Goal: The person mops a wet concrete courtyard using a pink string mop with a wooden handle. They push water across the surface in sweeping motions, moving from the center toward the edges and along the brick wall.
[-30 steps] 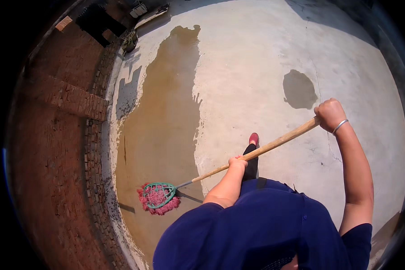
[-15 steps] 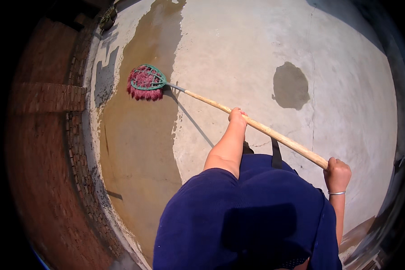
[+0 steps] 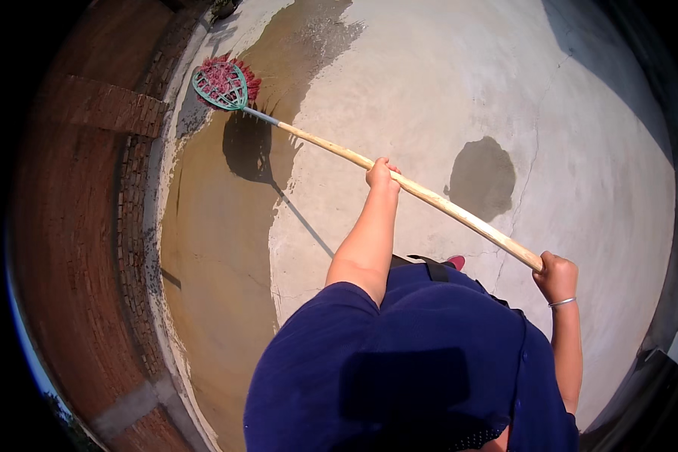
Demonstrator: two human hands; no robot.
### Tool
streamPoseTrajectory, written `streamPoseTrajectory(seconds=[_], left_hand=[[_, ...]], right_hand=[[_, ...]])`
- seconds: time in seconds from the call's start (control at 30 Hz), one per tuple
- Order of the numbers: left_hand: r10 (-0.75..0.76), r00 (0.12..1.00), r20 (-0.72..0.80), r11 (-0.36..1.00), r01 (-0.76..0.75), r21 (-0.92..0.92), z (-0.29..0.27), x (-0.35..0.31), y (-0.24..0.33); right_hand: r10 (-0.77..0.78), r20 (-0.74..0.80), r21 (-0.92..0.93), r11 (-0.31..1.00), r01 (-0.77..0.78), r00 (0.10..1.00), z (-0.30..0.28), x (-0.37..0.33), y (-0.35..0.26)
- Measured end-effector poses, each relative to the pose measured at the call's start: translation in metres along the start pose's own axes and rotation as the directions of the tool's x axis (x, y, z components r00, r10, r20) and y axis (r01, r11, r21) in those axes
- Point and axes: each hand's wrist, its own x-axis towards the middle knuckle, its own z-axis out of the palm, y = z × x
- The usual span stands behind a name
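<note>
A long mop [image 3: 452, 212] slants across the view, its pale wooden handle running from lower right to upper left. At its far end is a green plastic frame [image 3: 242, 89] with red-pink strands bunched about it. The mop head hangs above the floor, its shadow falling apart from it on the wet strip. My left hand [image 3: 383, 175] is wrapped round the middle of the handle. Around the handle's near end my right hand [image 3: 557, 276] is closed, a silver bangle [image 3: 563, 302] on that wrist.
A brown wet strip [image 3: 218, 248] runs along the brick wall [image 3: 75, 248] at the left. A round dark wet patch [image 3: 482, 179] lies on the pale concrete floor [image 3: 595, 196]. A potted plant [image 3: 223, 9] stands at the far left.
The mop head has moved up and away, slightly left, and has turned over; its shadow now lies apart from it. Both hands keep hold of the handle. A red shoe has come into view.
</note>
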Motion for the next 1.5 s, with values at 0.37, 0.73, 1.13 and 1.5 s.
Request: streamPoseTrajectory(seconds=[0.37,0.73,1.13,1.5], left_hand=[[-0.259,0.922,-0.287,0.921,0.146,-0.362,0.011,-0.021,-0.176],[-0.420,0.871,-0.254,0.894,0.349,-0.280,0.243,0.009,-0.222],[-0.220,0.974,-0.056,0.963,0.226,0.145,0.515,0.105,-0.146],[-0.097,0.946,0.310,0.981,0.038,0.191,0.722,0.060,-0.236]], right_hand=[[-0.352,-0.083,-0.184,0.925,0.333,0.932,-0.036,0.133,0.192],[-0.120,-0.063,-0.328,0.940,0.093,0.991,-0.073,0.253,0.281],[0.180,-0.193,-0.252,0.941,-0.226,0.965,-0.035,0.358,0.279],[0.368,0.004,0.042,0.929,-0.368,0.930,0.040,0.459,0.543]])
